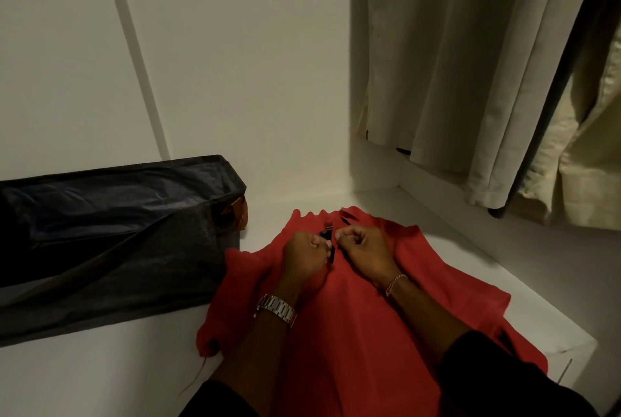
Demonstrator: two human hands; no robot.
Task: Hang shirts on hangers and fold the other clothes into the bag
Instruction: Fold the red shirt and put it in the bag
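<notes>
The red garment (356, 309) lies spread on the white shelf (100, 379), right beside the dark bag (111, 242). Its near end is cut off by the arms. Both hands, left hand (304, 257) and right hand (364, 250), are curled tight, pinching something small and black (327, 238) at the garment's top edge; can't really make out what it is. Pale shirts (447, 63) hang up beyond the garment.

red garment (353, 309) spread flat (black fastening), dark bag (111, 235) beside

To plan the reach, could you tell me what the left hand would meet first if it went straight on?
Probably the small black fastening just ahead of the left hand, on the red garment; depth is unclear.
</notes>
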